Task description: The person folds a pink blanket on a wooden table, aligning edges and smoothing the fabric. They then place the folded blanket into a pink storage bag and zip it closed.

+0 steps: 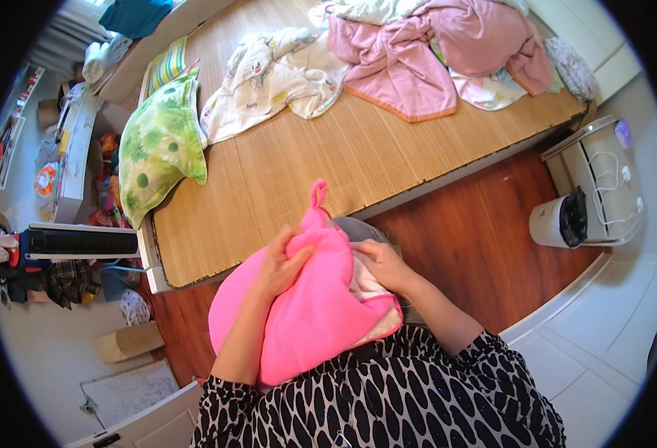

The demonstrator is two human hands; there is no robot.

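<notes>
A bright pink padded fabric piece [311, 313] with a pale lining [366, 280] rests over my lap, against my patterned top. At its upper end a narrow pink loop [318, 193] stands up. My left hand [284, 263] pinches a bunched fold of the pink cloth between thumb and fingers. On the opposite side, my right hand [381, 264] holds the edge where the lining shows; its fingertips are partly hidden by the cloth. A red-trimmed edge [398, 319] gapes at the lower right.
Ahead is a bed with a woven mat [283, 185]. On it lie a green floral pillow [163, 148], a white printed baby garment [272, 84] and a pink blanket [401, 73]. A lined waste bin [547, 224] stands right, beside a cabinet with white cables [605, 187].
</notes>
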